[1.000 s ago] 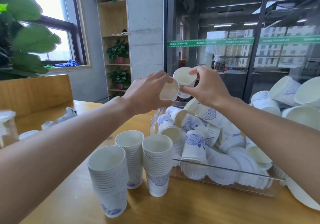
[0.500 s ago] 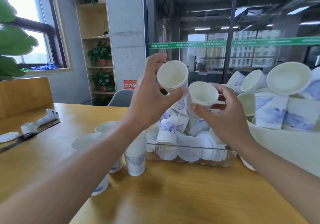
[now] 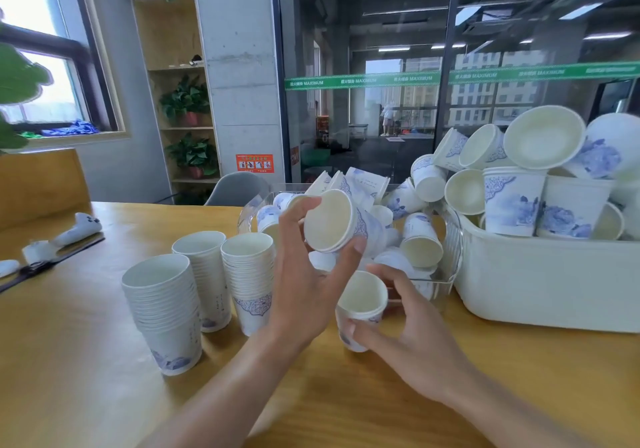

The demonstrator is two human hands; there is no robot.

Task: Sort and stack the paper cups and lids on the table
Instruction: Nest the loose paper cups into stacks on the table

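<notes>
The left hand (image 3: 304, 274) grips a tilted cup (image 3: 334, 220); the right hand (image 3: 412, 330) has lowered its upright cup (image 3: 362, 304) toward the table (image 3: 104, 395), right of three stacks (image 3: 204, 285), ready for nesting.

Three cup stacks (image 3: 202, 295) stand on the table (image 3: 86, 361), left of centre. Behind and to their right sits a clear bin (image 3: 440, 281) with loose cups and lids in it. Right of the bin, touching or just beside it, stands a tub (image 3: 547, 288) piled with cups. The left hand (image 3: 304, 274) holds a cup (image 3: 332, 220) before the bin; below it, the right hand (image 3: 412, 336) holds another cup (image 3: 362, 304) over the table. A chair (image 3: 239, 188) stands behind the table.
</notes>
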